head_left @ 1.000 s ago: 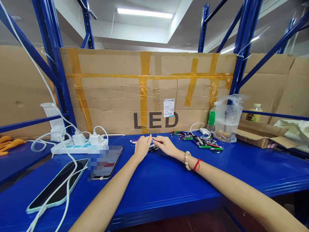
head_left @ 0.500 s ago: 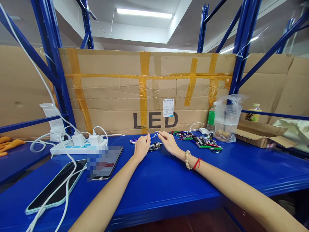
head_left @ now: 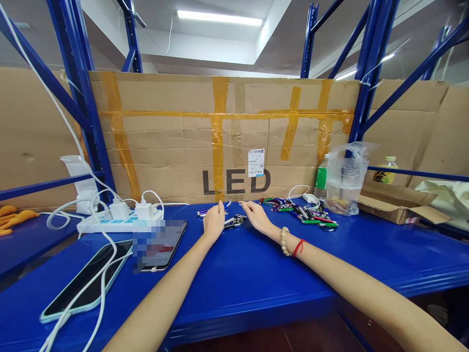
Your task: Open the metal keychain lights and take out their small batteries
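Observation:
My left hand [head_left: 214,220] is closed around a blue pen [head_left: 227,204], whose end sticks out past the thumb to the right. To its right, my right hand [head_left: 255,215] has thumb and forefinger pinched together, with a tiny pale bit at the fingertips that is too small to name. A gap separates the two hands. Between and just below them lies a small pile of black and silver pens or pen parts [head_left: 234,222]. Some blue pens [head_left: 201,213] lie behind my left hand, partly covered by it.
A heap of mixed-colour pens [head_left: 311,215] lies on the blue table [head_left: 249,283] at right, near a plastic bag [head_left: 344,181], a green-labelled bottle [head_left: 321,178] and an open carton [head_left: 397,200]. At left are a power strip [head_left: 95,226], white cables and two phones [head_left: 86,283]. Taped cardboard [head_left: 176,146] stands behind.
My hands have drawn apart. My left hand has shifted slightly left and down with the blue pen, which no longer reaches my right fingertips. My right hand has barely moved.

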A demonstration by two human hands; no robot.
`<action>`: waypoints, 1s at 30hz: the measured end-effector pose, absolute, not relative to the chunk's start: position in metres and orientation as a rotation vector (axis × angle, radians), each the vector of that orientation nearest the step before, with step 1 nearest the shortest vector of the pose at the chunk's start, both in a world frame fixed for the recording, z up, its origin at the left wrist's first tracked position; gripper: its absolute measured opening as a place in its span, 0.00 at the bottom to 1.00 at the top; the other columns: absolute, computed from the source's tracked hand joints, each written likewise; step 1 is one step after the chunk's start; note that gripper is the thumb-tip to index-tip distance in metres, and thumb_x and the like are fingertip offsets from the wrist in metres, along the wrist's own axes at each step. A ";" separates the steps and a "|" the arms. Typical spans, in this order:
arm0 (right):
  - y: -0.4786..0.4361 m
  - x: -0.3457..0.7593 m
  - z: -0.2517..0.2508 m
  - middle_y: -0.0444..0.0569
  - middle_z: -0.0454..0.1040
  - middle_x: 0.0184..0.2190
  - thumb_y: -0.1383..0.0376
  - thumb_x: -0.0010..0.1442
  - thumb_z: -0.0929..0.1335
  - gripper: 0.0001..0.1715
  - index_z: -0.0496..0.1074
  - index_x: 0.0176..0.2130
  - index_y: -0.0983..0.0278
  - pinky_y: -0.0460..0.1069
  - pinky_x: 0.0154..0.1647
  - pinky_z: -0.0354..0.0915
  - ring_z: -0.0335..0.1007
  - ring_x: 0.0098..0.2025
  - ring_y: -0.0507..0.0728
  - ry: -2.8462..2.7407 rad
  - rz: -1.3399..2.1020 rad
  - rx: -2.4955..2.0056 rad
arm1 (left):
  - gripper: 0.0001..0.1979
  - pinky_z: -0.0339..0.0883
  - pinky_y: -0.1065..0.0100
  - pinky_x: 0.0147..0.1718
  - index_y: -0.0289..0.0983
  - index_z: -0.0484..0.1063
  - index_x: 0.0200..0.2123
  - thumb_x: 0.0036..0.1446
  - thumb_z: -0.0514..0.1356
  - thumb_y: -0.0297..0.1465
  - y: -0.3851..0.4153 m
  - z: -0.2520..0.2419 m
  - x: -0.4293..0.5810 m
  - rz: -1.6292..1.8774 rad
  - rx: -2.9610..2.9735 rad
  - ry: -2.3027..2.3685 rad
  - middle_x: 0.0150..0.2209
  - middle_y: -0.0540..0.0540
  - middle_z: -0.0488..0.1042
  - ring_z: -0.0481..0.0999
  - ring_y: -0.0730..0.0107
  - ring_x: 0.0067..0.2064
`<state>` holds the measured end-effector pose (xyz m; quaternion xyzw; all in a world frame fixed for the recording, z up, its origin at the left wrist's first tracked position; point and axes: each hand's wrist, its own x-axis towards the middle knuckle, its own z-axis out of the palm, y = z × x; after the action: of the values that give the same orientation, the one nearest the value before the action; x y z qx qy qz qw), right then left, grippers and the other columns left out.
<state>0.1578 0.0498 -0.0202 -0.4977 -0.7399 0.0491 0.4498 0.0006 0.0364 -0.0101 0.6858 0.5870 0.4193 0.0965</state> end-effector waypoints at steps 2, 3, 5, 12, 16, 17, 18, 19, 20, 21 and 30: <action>0.051 0.159 -0.022 0.49 0.71 0.42 0.63 0.60 0.56 0.19 0.71 0.43 0.63 0.48 0.42 0.59 0.66 0.44 0.55 -1.837 0.130 -1.370 | 0.26 0.54 0.70 0.25 0.37 0.64 0.20 0.59 0.35 0.41 0.039 -0.011 -0.002 1.281 1.890 1.755 0.25 0.46 0.72 0.70 0.66 0.29; 0.051 0.160 -0.023 0.49 0.71 0.43 0.64 0.60 0.56 0.19 0.70 0.44 0.62 0.48 0.42 0.59 0.66 0.44 0.56 -1.841 0.134 -1.427 | 0.26 0.54 0.70 0.25 0.37 0.64 0.20 0.59 0.35 0.41 0.041 -0.011 -0.003 1.298 1.838 1.754 0.25 0.46 0.72 0.70 0.65 0.29; 0.052 0.160 -0.023 0.49 0.71 0.43 0.65 0.59 0.56 0.19 0.70 0.45 0.62 0.48 0.41 0.60 0.66 0.43 0.56 -1.862 0.146 -1.510 | 0.26 0.54 0.70 0.25 0.37 0.63 0.20 0.58 0.35 0.42 0.043 -0.013 -0.004 1.326 1.776 1.733 0.26 0.46 0.72 0.70 0.65 0.29; 0.052 0.160 -0.025 0.49 0.75 0.34 0.65 0.57 0.58 0.17 0.74 0.39 0.62 0.46 0.36 0.60 0.69 0.38 0.56 -1.935 0.170 -1.568 | 0.26 0.55 0.71 0.25 0.38 0.63 0.22 0.56 0.36 0.47 0.046 -0.018 -0.002 1.362 1.798 1.619 0.23 0.48 0.69 0.69 0.67 0.27; 0.050 0.160 -0.023 0.50 0.73 0.37 0.65 0.56 0.60 0.17 0.74 0.39 0.62 0.47 0.39 0.59 0.67 0.40 0.57 -1.901 0.137 -1.548 | 0.24 0.56 0.71 0.25 0.39 0.64 0.27 0.55 0.38 0.49 0.046 -0.018 -0.002 1.350 1.847 1.594 0.25 0.49 0.70 0.70 0.68 0.29; 0.050 0.160 -0.023 0.51 0.73 0.37 0.63 0.56 0.60 0.17 0.75 0.38 0.62 0.47 0.39 0.59 0.67 0.40 0.56 -1.871 0.142 -1.515 | 0.24 0.56 0.71 0.25 0.39 0.64 0.28 0.56 0.38 0.48 0.046 -0.018 -0.003 1.339 1.880 1.587 0.26 0.50 0.70 0.70 0.68 0.30; 0.050 0.159 -0.022 0.51 0.73 0.36 0.62 0.56 0.60 0.17 0.75 0.37 0.63 0.48 0.39 0.59 0.67 0.39 0.56 -1.833 0.165 -1.467 | 0.23 0.57 0.71 0.26 0.39 0.64 0.29 0.56 0.38 0.48 0.045 -0.018 -0.003 1.323 1.929 1.581 0.27 0.50 0.71 0.70 0.68 0.31; 0.050 0.159 -0.021 0.51 0.73 0.35 0.60 0.56 0.60 0.18 0.75 0.37 0.64 0.48 0.39 0.59 0.66 0.38 0.56 -1.790 0.210 -1.406 | 0.23 0.57 0.71 0.27 0.39 0.64 0.30 0.57 0.38 0.47 0.045 -0.018 -0.003 1.300 1.993 1.578 0.28 0.50 0.71 0.70 0.67 0.32; 0.049 0.158 -0.020 0.50 0.74 0.34 0.58 0.56 0.60 0.19 0.75 0.36 0.64 0.48 0.38 0.60 0.66 0.36 0.55 -1.747 0.279 -1.337 | 0.22 0.58 0.71 0.28 0.40 0.64 0.30 0.57 0.38 0.47 0.045 -0.018 -0.003 1.275 2.068 1.578 0.29 0.49 0.71 0.70 0.67 0.33; 0.049 0.156 -0.019 0.50 0.74 0.34 0.55 0.56 0.60 0.21 0.75 0.37 0.65 0.48 0.37 0.60 0.66 0.34 0.54 -1.703 0.363 -1.265 | 0.21 0.58 0.70 0.29 0.40 0.65 0.32 0.57 0.39 0.46 0.045 -0.018 -0.003 1.249 2.147 1.576 0.30 0.49 0.72 0.70 0.66 0.35; 0.041 0.149 -0.015 0.45 0.70 0.22 0.49 0.46 0.66 0.24 0.74 0.29 0.68 0.43 0.21 0.55 0.59 0.23 0.48 -1.502 0.707 -1.019 | 0.19 0.60 0.67 0.37 0.42 0.66 0.43 0.57 0.44 0.43 0.038 -0.016 -0.001 1.036 2.536 1.568 0.35 0.45 0.70 0.69 0.64 0.40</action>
<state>0.1493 0.0409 -0.0150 -0.4329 -0.6376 0.3004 0.5620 -0.0011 0.0380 -0.0163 0.8034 0.4967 0.3282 -0.0073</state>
